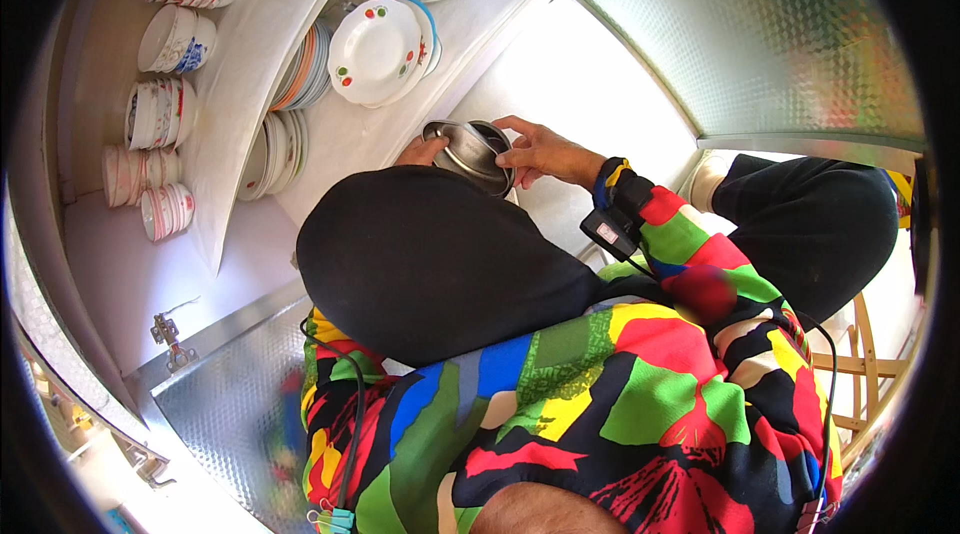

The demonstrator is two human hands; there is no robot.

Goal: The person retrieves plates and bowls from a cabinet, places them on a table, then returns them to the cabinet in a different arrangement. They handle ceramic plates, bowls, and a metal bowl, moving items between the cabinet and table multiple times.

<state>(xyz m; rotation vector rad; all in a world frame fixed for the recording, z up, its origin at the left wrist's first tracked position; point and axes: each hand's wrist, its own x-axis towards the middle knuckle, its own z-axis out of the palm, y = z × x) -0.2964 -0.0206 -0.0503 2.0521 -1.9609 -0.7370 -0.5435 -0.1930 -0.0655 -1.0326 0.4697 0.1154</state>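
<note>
Two metal bowls, apparently stainless steel, are held between my hands in front of the open cupboard. One metal bowl (476,149) sits at least partly inside or against the other, and how far they nest I cannot tell. My left hand (424,151) grips the left rim, its thumb over the edge; the rest of it is hidden behind my raised knee. On the right side, my right hand (551,153) clasps the rim with thumb and fingers.
Stacked plates (375,54) and upright plates (277,151) occupy the lower shelf (330,151). Several stacks of bowls (161,114) stand on the upper shelf. Textured glass doors flank me, one door (750,31) at right, another door (232,391) at left. A wooden chair (862,361) stands behind at right.
</note>
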